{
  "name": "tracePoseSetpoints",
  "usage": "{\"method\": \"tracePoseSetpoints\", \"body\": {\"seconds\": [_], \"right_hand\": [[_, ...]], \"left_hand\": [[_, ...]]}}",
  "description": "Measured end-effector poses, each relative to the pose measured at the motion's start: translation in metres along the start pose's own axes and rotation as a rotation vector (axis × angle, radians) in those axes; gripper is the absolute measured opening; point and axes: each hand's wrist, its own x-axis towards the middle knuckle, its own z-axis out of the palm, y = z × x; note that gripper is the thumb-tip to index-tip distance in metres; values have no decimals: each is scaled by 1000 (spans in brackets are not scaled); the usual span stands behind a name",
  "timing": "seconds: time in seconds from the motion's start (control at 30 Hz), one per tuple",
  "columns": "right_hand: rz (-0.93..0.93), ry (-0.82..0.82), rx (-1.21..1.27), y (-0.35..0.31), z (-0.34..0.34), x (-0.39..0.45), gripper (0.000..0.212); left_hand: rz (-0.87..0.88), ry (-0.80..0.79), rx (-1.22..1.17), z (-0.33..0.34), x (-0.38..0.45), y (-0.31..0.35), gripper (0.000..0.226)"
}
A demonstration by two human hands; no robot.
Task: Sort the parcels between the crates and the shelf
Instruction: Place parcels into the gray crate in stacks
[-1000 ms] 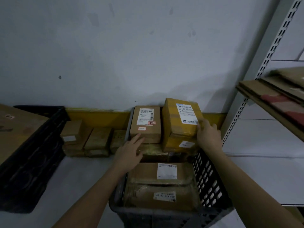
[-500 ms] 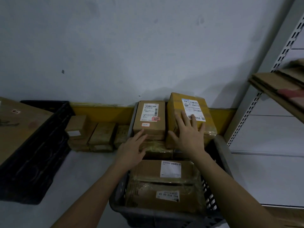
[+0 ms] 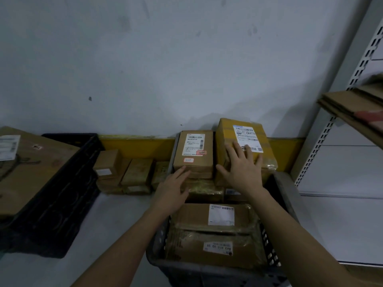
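Note:
A grey crate [image 3: 287, 195] in front of me is full of cardboard parcels. At its far end a yellow-taped parcel [image 3: 230, 131] stands tallest, and my right hand [image 3: 241, 170] lies flat on its top with fingers spread. Left of it sits a brown parcel [image 3: 193, 154] with a white label; the fingertips of my left hand [image 3: 173, 188] touch its lower front edge, fingers straight. Two flat wrapped parcels [image 3: 215, 230] fill the crate's near half.
A black crate [image 3: 68, 195] at the left holds a large brown box [image 3: 31, 168]. Several small boxes [image 3: 124, 172] line the wall's yellow base. A metal shelf [image 3: 350, 112] with flattened cardboard stands at the right. Grey floor lies between the crates.
My right hand moved from gripping the yellow-taped parcel's right side to lying flat on its top, and the parcel settled down. My left hand stays at the brown parcel.

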Motion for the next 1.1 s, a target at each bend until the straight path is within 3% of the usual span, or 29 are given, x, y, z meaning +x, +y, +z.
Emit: {"method": "tracePoseSetpoints", "body": {"seconds": [0.13, 0.23, 0.37, 0.53, 0.73, 0.87, 1.0, 1.1], "right_hand": [[75, -53, 136, 3, -23, 0, 58], [89, 51, 183, -18, -43, 1, 42], [-98, 184, 362, -65, -56, 7, 27], [-245, 23, 628, -146, -44, 12, 21], [-41, -350, 785, -239, 35, 41, 31], [183, -492, 769, -285, 104, 68, 28], [376, -532, 746, -307, 158, 79, 15], [433, -504, 748, -316, 185, 85, 18]], "left_hand": [[-15, 141, -200, -1, -4, 8, 53], [-74, 263, -404, -13, -11, -6, 46], [-174, 320, -567, -34, -19, -44, 41], [-384, 335, -629, -37, -31, -110, 45], [-517, 227, -701, -41, -29, -185, 51], [-542, 204, -745, -45, -6, -229, 50], [-556, 133, -836, -37, 18, -262, 52], [-579, 92, -879, -28, 33, -280, 57]]}}
